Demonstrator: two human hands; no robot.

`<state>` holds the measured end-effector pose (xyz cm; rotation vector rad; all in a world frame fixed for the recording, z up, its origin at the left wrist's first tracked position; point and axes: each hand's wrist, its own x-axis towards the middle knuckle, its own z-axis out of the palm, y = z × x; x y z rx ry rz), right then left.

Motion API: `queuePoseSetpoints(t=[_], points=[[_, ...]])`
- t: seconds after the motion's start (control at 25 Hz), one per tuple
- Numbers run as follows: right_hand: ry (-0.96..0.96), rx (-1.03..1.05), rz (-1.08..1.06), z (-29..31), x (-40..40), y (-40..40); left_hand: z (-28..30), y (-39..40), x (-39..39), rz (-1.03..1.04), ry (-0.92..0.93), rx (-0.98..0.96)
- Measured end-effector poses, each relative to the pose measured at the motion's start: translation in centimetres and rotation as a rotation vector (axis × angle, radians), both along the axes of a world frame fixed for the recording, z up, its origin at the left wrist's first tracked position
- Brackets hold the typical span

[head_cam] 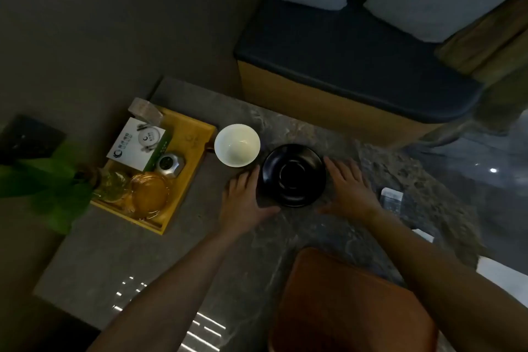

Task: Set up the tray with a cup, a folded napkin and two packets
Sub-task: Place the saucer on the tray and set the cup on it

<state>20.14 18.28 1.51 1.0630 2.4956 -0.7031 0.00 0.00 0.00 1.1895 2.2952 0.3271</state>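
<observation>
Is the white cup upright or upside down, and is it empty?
Upright and empty: the white cup shows its open mouth to the camera, and its bare white inside is visible down to the bottom.

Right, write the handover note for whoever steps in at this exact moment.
Left hand: open, fingers flat on the table at the left edge of the black saucer.
Right hand: open, flat at the saucer's right edge.
White cup: empty, upright on the table between the saucer and the yellow tray.
Packets: on the table to the right, blurred.
Done: nothing placed yet.
Left: cup, folded napkin (none clearly visible), two packets.
</observation>
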Motion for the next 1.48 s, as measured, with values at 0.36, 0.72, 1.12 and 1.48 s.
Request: queuePoseSetpoints(t=[0.36, 0.72, 1.12, 1.48], points=[[0.052, -0.010, 0.027, -2.2, -1.8, 0.4, -2.0, 1.1, 0.5, 0.038, -0.008, 0.051], [0.103, -0.021, -0.098, -1.3, -2.1, -0.7, -1.4, 2.2, 0.0, 0.046, -0.093, 0.030], [0.206, -0.023, -0.240, 1.4, 2.4, -6.9, 1.3, -0.2, 2.2, -0.107, -0.097, 0.005], [0.218, 0.077, -0.322, 4.9, 9.7, -14.2, 4.8, -5.2, 7.9, -0.258, -0.070, 0.012]])
